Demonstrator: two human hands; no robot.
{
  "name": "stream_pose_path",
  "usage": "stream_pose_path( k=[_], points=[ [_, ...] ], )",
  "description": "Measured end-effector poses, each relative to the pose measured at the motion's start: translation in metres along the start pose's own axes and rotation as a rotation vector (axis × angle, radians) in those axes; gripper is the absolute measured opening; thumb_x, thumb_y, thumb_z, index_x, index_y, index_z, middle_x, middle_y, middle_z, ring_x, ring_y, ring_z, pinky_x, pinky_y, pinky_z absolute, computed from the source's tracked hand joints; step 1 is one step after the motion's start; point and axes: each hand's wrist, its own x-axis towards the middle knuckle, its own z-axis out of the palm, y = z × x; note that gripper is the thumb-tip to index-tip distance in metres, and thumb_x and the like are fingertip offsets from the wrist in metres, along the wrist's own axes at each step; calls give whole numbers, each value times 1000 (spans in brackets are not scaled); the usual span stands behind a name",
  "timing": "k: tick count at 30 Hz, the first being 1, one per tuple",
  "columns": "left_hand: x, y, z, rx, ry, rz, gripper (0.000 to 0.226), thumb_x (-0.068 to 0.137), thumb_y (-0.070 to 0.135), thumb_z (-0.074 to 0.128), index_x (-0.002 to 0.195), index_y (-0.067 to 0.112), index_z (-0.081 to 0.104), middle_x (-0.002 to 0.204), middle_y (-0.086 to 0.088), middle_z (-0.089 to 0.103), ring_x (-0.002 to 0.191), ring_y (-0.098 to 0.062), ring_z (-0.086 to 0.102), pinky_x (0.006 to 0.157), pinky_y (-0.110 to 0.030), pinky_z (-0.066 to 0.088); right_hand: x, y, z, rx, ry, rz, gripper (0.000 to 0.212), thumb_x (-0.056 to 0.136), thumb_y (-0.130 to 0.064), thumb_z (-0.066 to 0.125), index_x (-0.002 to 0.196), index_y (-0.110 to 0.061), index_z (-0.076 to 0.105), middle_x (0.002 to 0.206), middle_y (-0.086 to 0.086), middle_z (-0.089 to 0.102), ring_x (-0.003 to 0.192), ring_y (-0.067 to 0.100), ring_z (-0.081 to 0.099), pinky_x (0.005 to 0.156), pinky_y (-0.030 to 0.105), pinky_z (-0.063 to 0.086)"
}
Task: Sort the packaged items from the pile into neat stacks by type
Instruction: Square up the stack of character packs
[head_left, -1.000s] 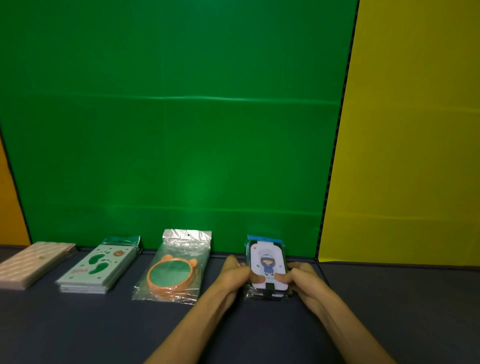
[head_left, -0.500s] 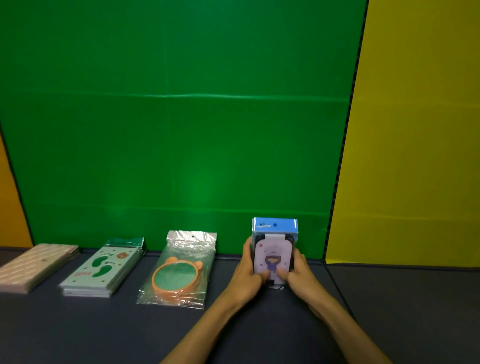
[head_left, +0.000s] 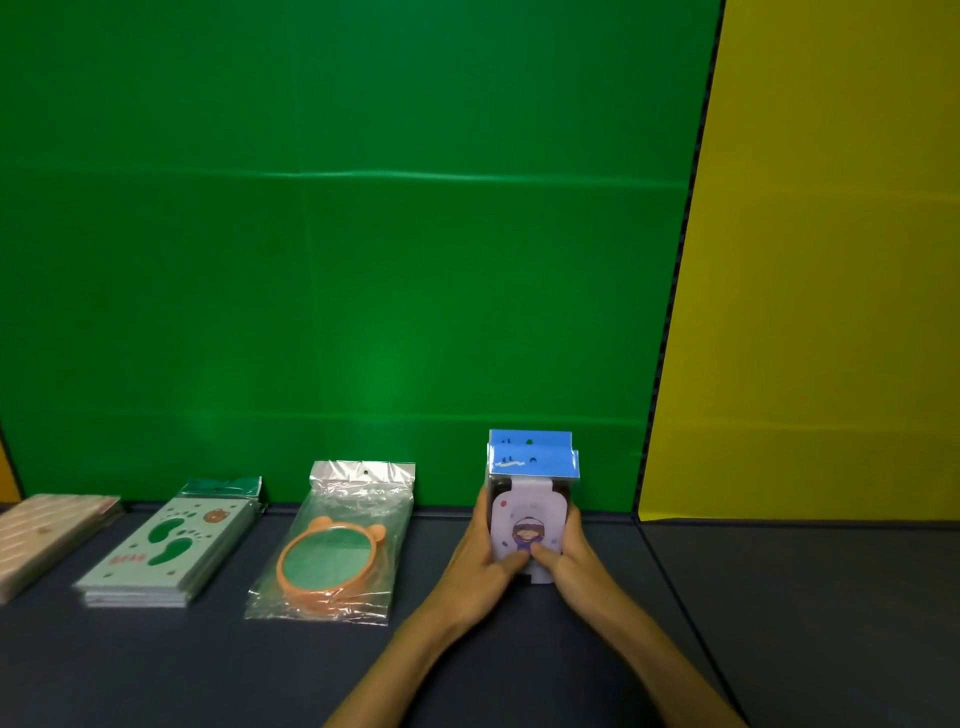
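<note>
**Backdrop and tabletop**

A green backdrop (head_left: 337, 260) fills most of the wall behind — creased in faint horizontal lines. A yellow panel (head_left: 821, 260) stands to its right, an orange sliver (head_left: 7, 478) at far left. Below lies a dark tabletop (head_left: 156, 670).

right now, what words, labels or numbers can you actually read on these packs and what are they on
None of it reads clearly.
Footprint pack: short red print near its lower edge, too blurred to read.
Blue header cards on the packs held upright between the left hand and right hand: small dark marks, too small to read.
Cartoon card on the front pack: a drawing, no legible text.
Orange mirror bag and pink brick-pattern pack: no text visible.
</note>
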Motion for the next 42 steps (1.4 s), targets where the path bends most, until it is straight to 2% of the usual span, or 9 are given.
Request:
stream_pose_path(
  k=[3, 7, 11, 14, 19, 24, 31, 36, 42],
  points=[
    [-3, -3, -3, 87, -23, 27, 87, 88, 14, 58, 153, 45, 11, 145, 17, 51, 127, 1, 52, 108, -31, 45, -1, 1, -6, -62, 5, -18, 60, 98, -5, 51, 148, -26, 25, 134, -2, 52, 114, 10, 54, 74, 4, 47],
    [-10, -5, 3, 208, 0, 103, 72, 95, 23, 54, 152, 40, 14, 146, 18, 47, 128, 6, 48, 109, -25, 42, -3, 8, -1, -161, 21, -35, 59, 100, -6, 46, 151, -20, 20, 143, 3, 47, 124, 12, 50, 95, 13, 44],
    [-11, -2, 0, 297, 8, 166, 65, 100, 32, 49, 150, 46, 11, 148, 21, 41, 128, 7, 46, 106, -19, 42, -7, 9, -3, -209, 10, -74, 57, 101, -8, 45, 151, -20, 21, 142, -1, 45, 125, 8, 47, 87, 0, 38],
    [-10, 2, -2, 342, -16, 193, 65, 102, 37, 44, 149, 49, 0, 154, 22, 27, 136, 11, 33, 112, -14, 32, -6, 5, -6, -217, 7, -82, 59, 100, -7, 47, 152, -22, 22, 139, -2, 48, 126, 11, 50, 94, 11, 41],
    [-8, 7, -7, 442, -18, 27, 78, 101, 48, 36, 158, 20, -9, 153, 9, 41, 132, -16, 50, 109, -36, 42, -3, -10, -14, -176, -6, -42, 53, 96, -4, 52, 142, -26, 39, 130, -4, 56, 117, 13, 57, 90, 23, 51],
    [-6, 19, -9, 246, 23, -268, 41, 92, 44, 45, 130, 29, 42, 129, 3, 64, 114, -22, 61, 102, -45, 47, 4, -19, -22, -61, -42, 130, 33, 90, -8, 61, 122, -17, 58, 112, 1, 72, 97, 16, 71, 89, 39, 57],
    [-4, 29, -11, 28, 5, -414, 28, 89, 32, 56, 111, 18, 67, 102, 1, 76, 91, -14, 72, 90, -35, 57, 3, -18, -22, -68, -75, 309, 33, 82, -22, 65, 113, -11, 62, 101, 3, 76, 91, 20, 74, 90, 46, 57],
    [20, -16, -12, 71, 35, -477, 66, 53, 62, 57, 98, 17, 74, 103, -6, 74, 93, -23, 71, 90, -44, 57, -1, -19, -20, -85, -115, 341, 28, 85, -25, 58, 102, -8, 73, 90, 5, 78, 88, 23, 74, 89, 42, 57],
    [15, -2, -10, 121, 30, -526, 72, 47, 63, 57, 94, 11, 74, 95, -6, 76, 88, -24, 72, 86, -44, 59, -2, -14, -19, -176, -48, 360, 31, 79, -33, 62, 89, -6, 74, 81, 5, 77, 77, 21, 72, 74, 35, 55]
  ],
)
